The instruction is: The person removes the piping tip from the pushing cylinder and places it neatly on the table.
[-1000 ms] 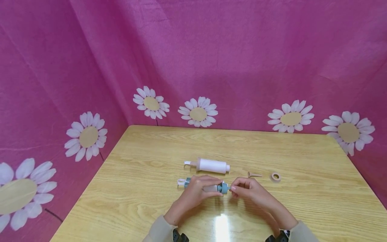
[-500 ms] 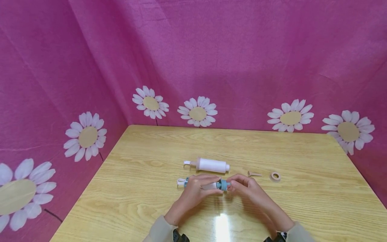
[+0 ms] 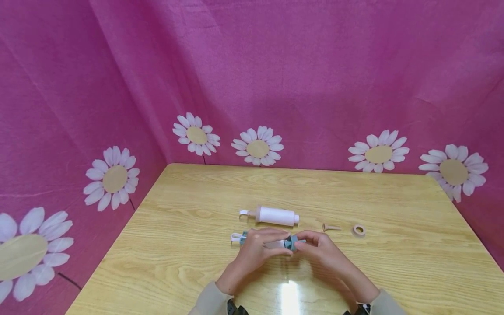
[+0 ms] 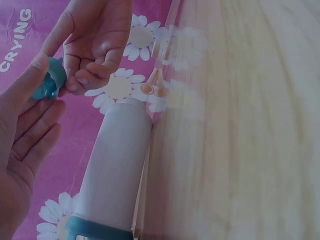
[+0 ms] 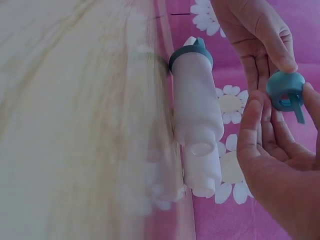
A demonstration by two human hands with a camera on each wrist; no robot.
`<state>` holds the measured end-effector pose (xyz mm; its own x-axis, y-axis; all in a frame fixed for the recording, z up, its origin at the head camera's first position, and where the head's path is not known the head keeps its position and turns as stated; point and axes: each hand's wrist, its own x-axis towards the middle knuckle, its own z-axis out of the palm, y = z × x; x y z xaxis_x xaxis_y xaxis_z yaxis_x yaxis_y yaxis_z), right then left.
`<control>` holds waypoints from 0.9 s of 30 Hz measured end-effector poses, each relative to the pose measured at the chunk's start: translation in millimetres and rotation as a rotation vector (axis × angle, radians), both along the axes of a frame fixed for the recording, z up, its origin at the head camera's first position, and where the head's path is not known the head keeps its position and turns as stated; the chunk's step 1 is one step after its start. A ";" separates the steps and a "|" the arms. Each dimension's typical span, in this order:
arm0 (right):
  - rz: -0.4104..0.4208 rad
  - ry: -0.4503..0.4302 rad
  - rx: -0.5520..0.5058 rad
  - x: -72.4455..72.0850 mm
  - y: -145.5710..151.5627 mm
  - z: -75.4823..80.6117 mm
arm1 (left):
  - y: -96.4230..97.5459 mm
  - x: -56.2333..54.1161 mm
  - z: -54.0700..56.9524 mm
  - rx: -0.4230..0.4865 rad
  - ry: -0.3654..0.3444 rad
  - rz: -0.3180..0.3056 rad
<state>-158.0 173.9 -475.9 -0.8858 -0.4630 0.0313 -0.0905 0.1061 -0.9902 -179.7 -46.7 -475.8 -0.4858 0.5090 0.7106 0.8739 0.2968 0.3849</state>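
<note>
My left hand [image 3: 256, 248] pinches a rounded teal cap-like piece [image 5: 285, 84] between thumb and fingers, over the table. My right hand [image 3: 320, 248] holds the same piece from the other side with thumb and fingertips. A narrow teal stem [image 5: 297, 109] sticks out of the piece's open side, toward the right hand. Under and behind the left hand lies a white cylinder with a teal collar [image 4: 115, 160], its middle partly hidden in the head view. Beyond it lies a second white cylinder [image 3: 277, 215] with a beige collar.
On the wooden table [image 3: 189, 271], right of the cylinders, lie a small beige funnel-shaped pin [image 3: 331, 227] and a beige ring [image 3: 358, 230]. A pink cloth [image 3: 275, 57] with daisies hangs behind the table and along its sides.
My right fingers have shifted from the stem's end onto the teal piece's rim. The left hand stays nearly in place, and the things on the table have not moved.
</note>
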 end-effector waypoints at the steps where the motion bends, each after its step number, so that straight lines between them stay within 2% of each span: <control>1: -0.005 -0.001 0.008 0.6 0.7 0.0 | -0.3 -0.1 -0.2 -0.006 -0.009 -0.009; 4: -0.016 0.001 0.028 2.5 2.6 -0.1 | -2.1 0.4 0.0 -0.004 -0.098 -0.040; 8: -0.047 0.026 0.040 4.8 2.7 0.2 | -4.3 1.3 0.5 0.013 -0.201 -0.052; 16: -0.108 0.170 0.039 6.8 0.9 0.5 | -7.9 0.3 -1.2 0.011 -0.257 -0.030; 27: -0.134 0.207 0.051 7.0 4.5 0.7 | -12.6 -3.0 -6.1 0.041 -0.263 0.015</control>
